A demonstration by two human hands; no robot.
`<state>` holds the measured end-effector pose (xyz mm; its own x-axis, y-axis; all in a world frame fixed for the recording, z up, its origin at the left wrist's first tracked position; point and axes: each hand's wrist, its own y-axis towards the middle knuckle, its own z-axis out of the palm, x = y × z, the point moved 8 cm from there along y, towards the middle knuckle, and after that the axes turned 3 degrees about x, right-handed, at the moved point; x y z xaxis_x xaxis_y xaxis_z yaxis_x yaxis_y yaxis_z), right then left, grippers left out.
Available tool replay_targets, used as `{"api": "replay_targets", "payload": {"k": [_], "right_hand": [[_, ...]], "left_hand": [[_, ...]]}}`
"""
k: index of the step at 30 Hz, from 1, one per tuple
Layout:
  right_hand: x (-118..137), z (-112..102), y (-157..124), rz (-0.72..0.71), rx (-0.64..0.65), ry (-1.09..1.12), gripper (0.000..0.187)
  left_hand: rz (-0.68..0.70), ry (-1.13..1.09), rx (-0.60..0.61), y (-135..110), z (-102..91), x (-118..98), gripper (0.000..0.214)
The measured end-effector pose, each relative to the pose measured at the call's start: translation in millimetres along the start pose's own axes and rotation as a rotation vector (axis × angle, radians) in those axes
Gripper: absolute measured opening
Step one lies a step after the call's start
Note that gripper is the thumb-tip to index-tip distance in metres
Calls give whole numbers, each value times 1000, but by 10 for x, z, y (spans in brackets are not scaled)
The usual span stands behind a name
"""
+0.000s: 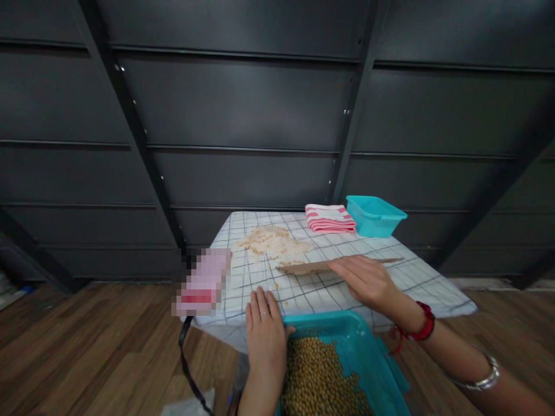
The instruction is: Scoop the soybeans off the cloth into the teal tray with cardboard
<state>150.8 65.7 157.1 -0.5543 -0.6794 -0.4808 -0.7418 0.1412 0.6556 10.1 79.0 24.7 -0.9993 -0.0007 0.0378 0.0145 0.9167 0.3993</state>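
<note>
My left hand [264, 332] lies flat on the near table edge, fingers stretched out, its thumb against the rim of a teal tray [347, 329] filled with tan beans [316, 375]. My right hand [366, 280] rests palm down on a long strip of brown cardboard [303, 267] that lies across the checked tablecloth [260, 277]. Its fingers curl over the strip's near edge. Just beyond the strip sits a loose pile of pale grains [273, 241].
At the far right of the table stand a small teal tub [375, 215] and a folded pink-and-white striped towel [328, 218]. A blurred pink object [203, 283] with a black strap hangs off the left corner. Dark metal wall behind, wooden floor around.
</note>
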Motion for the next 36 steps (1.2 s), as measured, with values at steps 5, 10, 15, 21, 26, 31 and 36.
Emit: {"api": "replay_targets", "payload": {"k": [5,10,15,21,26,31,36], "right_hand": [[-106,109,40,-3,-32,-61,31],[-48,176,38,-32,-27,-27,29],[33,78,-45,-25,-1,21,29],[-48,-44,-60,21,-21,6,31],[-145,52,30,21,-18,-85,27],[-85,180,35,-29,24,-79,28],[-32,60,-13,-26,10,9,31]], "left_hand": [[7,14,-13,-14,18,-7,59],[-28,-15,-7,0,-6,8,55],[-21,-33,0,3,-13,4,55],[-40,-49,32,2,-27,3,56],[-42,-49,39,-1,-22,-3,58],[-26,-28,7,-10,-31,-3,56],[-27,-34,34,-3,-45,-6,58]]}}
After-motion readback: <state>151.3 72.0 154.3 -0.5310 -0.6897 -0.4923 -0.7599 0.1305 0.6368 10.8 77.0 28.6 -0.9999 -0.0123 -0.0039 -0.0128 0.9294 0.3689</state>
